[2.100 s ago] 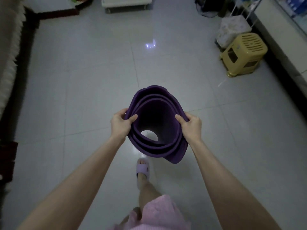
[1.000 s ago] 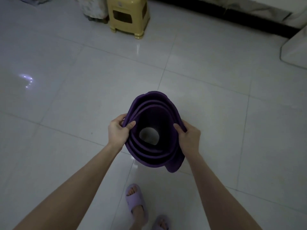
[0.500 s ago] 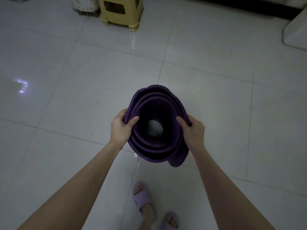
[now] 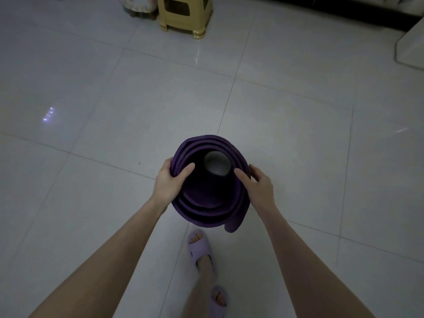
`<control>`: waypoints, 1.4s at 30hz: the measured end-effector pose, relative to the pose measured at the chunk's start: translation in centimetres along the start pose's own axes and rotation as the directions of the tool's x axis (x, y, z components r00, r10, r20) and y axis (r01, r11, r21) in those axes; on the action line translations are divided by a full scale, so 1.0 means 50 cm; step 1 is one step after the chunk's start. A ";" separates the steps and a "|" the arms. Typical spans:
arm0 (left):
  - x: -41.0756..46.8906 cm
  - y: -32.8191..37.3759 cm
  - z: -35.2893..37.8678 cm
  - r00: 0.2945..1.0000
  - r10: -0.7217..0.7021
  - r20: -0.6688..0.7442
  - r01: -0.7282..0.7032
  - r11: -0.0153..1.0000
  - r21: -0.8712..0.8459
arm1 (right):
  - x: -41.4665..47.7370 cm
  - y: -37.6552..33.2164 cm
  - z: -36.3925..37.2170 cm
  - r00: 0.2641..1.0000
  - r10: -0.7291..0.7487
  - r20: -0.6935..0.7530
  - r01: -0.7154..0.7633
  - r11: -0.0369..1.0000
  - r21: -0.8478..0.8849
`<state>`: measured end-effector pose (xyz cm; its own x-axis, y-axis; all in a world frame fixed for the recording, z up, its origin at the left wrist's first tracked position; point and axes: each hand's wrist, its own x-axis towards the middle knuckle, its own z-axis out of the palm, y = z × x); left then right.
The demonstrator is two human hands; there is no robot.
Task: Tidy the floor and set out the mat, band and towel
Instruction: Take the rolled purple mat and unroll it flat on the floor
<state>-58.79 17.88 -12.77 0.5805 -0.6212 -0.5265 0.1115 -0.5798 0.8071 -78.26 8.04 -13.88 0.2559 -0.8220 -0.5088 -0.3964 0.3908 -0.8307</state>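
A loosely rolled purple mat (image 4: 206, 210) stands on end in front of me, seen from above down its hollow core, with pale floor showing through the middle. My left hand (image 4: 171, 183) grips the roll's left rim, thumb inside and fingers outside. My right hand (image 4: 258, 187) holds the right rim the same way, thumb over the edge. A loose flap of the mat hangs at the lower right. No band or towel is in view.
Glossy white floor tiles (image 4: 91, 157) spread all around. A yellow plastic stool (image 4: 184, 16) stands at the top, with a pale bag (image 4: 137, 5) to its left. A white furniture corner (image 4: 410, 47) sits at the upper right. My slippered feet (image 4: 202, 251) are below the mat.
I have turned right, so the stool moved from the upper right to the top centre. The mat stays in both hands and has tilted, its core opening now showing nearer the far rim.
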 end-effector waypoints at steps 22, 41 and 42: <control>-0.121 -0.338 -0.130 0.823 -0.515 0.237 0.493 0.857 0.152 | -0.202 0.275 0.192 0.852 0.510 0.115 -0.520 0.850 0.087; -0.101 -0.357 -0.177 0.992 0.115 0.053 -0.124 0.801 0.585 | -0.222 0.372 0.346 0.964 0.266 -0.029 -0.262 0.959 0.104; -0.110 -0.359 -0.157 0.989 0.139 0.053 -0.142 0.772 0.620 | -0.222 0.375 0.332 0.966 0.253 -0.045 -0.249 0.965 0.087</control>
<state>-57.64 35.83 -22.27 0.5466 -0.7228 -0.4228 -0.4960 -0.6863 0.5320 -73.92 31.37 -27.58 0.1072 -0.7141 -0.6918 -0.3689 0.6176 -0.6946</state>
